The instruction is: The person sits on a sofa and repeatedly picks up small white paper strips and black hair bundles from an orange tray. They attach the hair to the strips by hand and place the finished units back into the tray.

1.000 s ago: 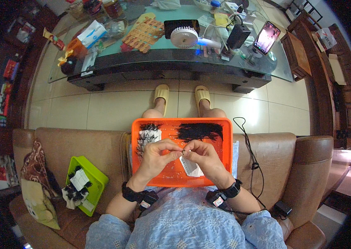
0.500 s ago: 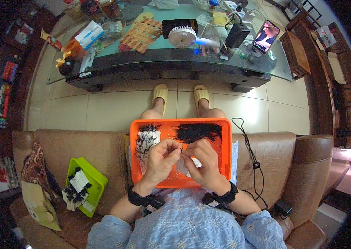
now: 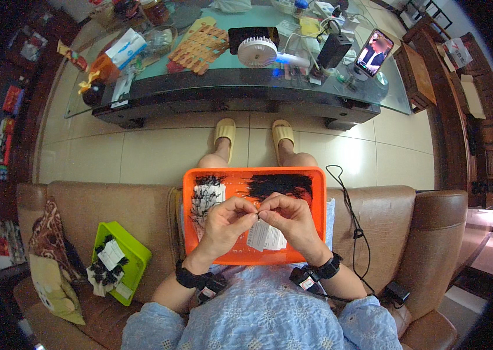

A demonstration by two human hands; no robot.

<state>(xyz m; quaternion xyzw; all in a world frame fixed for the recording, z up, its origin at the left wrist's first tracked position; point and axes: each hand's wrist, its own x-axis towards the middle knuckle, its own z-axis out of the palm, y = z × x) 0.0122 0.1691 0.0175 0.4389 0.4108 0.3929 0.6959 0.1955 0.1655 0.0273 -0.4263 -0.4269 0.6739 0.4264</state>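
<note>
An orange plastic tray (image 3: 320, 233) rests on my lap. Over its middle, my left hand (image 3: 223, 226) and my right hand (image 3: 294, 220) meet fingertip to fingertip, both pinched on a small piece of black string (image 3: 258, 214). Just below the fingertips are white paper tags (image 3: 266, 235), fanned out; whether they hang from the string or lie in the tray, I cannot tell. A bundle of loose black strings (image 3: 278, 184) fills the tray's far right corner. Along the left side lies a pile of white tags with black strings (image 3: 204, 195), partly behind my left hand.
On the sofa to my left, a green basket (image 3: 135, 252) holds black-stringed tags, beside a cushion (image 3: 54, 274). A black cable (image 3: 356, 233) runs along the sofa to my right. Ahead, a glass table (image 3: 211, 79) carries a white fan (image 3: 257, 52) and a phone (image 3: 373, 53).
My right hand has turned and its fingers have closed in against my left fingertips. The white tags beneath now show more fully. My left hand has barely shifted.
</note>
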